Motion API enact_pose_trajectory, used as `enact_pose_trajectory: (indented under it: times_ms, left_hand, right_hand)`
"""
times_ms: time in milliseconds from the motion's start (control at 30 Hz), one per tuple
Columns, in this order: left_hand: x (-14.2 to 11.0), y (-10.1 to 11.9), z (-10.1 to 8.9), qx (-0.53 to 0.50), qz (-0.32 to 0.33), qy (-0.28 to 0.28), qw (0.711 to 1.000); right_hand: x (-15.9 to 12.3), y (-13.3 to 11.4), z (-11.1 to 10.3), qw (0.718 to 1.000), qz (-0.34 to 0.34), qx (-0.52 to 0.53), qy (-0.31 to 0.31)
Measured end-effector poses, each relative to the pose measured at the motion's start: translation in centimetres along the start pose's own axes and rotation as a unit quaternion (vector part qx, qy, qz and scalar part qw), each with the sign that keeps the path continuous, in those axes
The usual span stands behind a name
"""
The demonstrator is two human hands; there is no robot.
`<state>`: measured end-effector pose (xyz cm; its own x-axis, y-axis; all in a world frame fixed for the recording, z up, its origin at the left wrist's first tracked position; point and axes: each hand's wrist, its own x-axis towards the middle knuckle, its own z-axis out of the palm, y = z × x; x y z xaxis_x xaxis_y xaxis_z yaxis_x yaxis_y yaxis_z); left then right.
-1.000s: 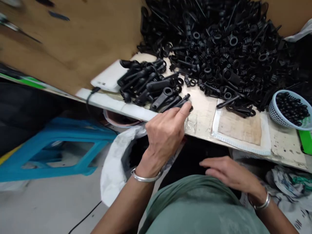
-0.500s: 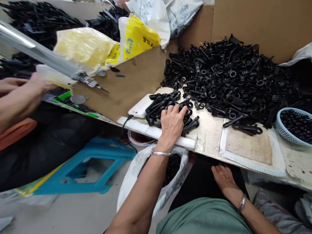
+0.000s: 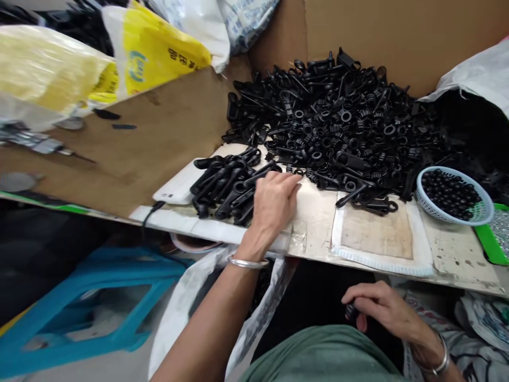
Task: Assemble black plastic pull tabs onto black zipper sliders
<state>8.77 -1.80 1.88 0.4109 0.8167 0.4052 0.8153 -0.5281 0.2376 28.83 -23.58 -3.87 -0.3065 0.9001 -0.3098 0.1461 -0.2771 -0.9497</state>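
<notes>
My left hand (image 3: 274, 204) rests palm down on the table at the right edge of a small heap of black plastic handle-like parts (image 3: 225, 183). Its fingers are bent close together, and their tips are partly hidden; whether a part is in them I cannot make out. Just beyond the fingertips lie small black ring pieces (image 3: 298, 172). Above my lap, my right hand (image 3: 384, 307) is closed on a small black ribbed part (image 3: 351, 312), which sticks out between thumb and fingers.
Behind is a large pile of black parts (image 3: 334, 122) against cardboard. A blue basket (image 3: 483, 212) of black balls stands right, past a cloth-edged pad (image 3: 421, 239). Left are a white phone-like device (image 3: 175, 185) with a cable, a pointed metal tool (image 3: 51, 144) and a blue stool (image 3: 139, 329).
The view has swung right. My left hand has shifted to the right side of the small heap, its fingers drawn together. My right hand has lifted from my lap, showing the ribbed part.
</notes>
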Motion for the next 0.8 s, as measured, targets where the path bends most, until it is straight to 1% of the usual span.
enact_pose_trajectory:
  times_ms: [67, 133, 200, 267, 367, 467, 500, 533, 567, 600, 633, 667, 700, 733, 767, 800]
  left_hand:
    - [0.9, 2.5, 0.9, -0.050, 0.055, -0.044, 0.996]
    - [1.6, 5.2, 1.7, -0.067, 0.090, -0.101, 0.989]
    - [2.0, 7.4, 2.5, -0.071, 0.092, -0.146, 0.983]
    - [2.2, 8.6, 3.2, -0.082, 0.071, -0.165, 0.980]
    - [2.4, 8.7, 3.9, -0.107, 0.031, -0.162, 0.980]
    - [2.0, 7.7, 3.9, -0.135, -0.012, -0.145, 0.980]
    - [1.7, 7.4, 3.8, -0.173, -0.032, -0.131, 0.976]
    - [1.3, 7.3, 3.6, -0.240, -0.058, -0.117, 0.962]
    - [0.8, 7.2, 3.5, -0.336, -0.090, -0.106, 0.932]
    - [0.2, 7.2, 3.3, -0.448, -0.125, -0.100, 0.879]
    - [-0.3, 7.4, 3.1, -0.560, -0.160, -0.100, 0.806]
    - [-0.9, 7.6, 3.0, -0.653, -0.191, -0.105, 0.726]
    - [-1.4, 7.8, 2.8, -0.714, -0.217, -0.112, 0.656]
    - [-1.9, 8.1, 2.7, -0.754, -0.240, -0.116, 0.601]
    - [-2.3, 8.3, 2.6, -0.778, -0.260, -0.113, 0.560]
    - [-2.6, 8.5, 2.6, -0.792, -0.278, -0.108, 0.532]
  right_hand:
    - [-0.6, -0.9, -0.9, 0.991, -0.039, 0.121, 0.047]
    - [-0.9, -1.3, -1.6, 0.971, -0.080, 0.199, 0.103]
    - [-1.0, -1.4, -2.2, 0.953, -0.111, 0.228, 0.165]
    - [-1.1, -1.3, -2.7, 0.942, -0.135, 0.218, 0.216]
    - [-1.2, -0.9, -3.3, 0.937, -0.148, 0.159, 0.274]
    - [-1.1, -0.7, -3.9, 0.932, -0.126, 0.100, 0.325]
    - [-1.0, -0.7, -4.0, 0.929, -0.110, 0.090, 0.341]
    - [-0.8, -0.8, -4.1, 0.925, -0.097, 0.087, 0.356]
    - [-0.5, -0.9, -4.2, 0.921, -0.088, 0.092, 0.369]
    - [-0.2, -1.1, -4.2, 0.916, -0.086, 0.106, 0.377]
    - [0.1, -1.3, -4.1, 0.912, -0.092, 0.125, 0.379]
    - [0.6, -1.7, -3.9, 0.909, -0.104, 0.148, 0.375]
    - [1.0, -2.1, -3.7, 0.907, -0.117, 0.169, 0.367]
    - [1.4, -2.5, -3.4, 0.905, -0.128, 0.188, 0.358]
    - [1.8, -2.9, -3.1, 0.904, -0.135, 0.204, 0.350]
    - [2.2, -3.4, -2.8, 0.903, -0.140, 0.217, 0.343]
